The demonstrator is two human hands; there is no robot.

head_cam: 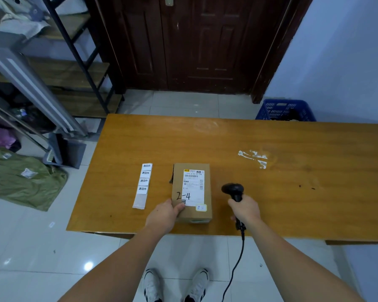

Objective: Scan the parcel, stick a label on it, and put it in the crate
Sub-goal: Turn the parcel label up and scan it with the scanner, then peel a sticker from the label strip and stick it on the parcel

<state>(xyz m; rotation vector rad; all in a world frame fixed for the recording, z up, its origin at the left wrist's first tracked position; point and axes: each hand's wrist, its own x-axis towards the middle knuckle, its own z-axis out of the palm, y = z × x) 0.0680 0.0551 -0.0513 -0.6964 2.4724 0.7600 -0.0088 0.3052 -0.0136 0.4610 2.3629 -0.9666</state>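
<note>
The parcel (191,191), a small stiff cardboard box, lies near the table (271,138) edge. The left hand (163,214) clamps its near left corner; the right hand (246,209) is closed round the scanner (234,190). Probably light: grip its sides.

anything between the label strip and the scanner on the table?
Yes, head view: the parcel lies between the label strip and the scanner, steadied by the left hand. The right hand holds the scanner.
</note>
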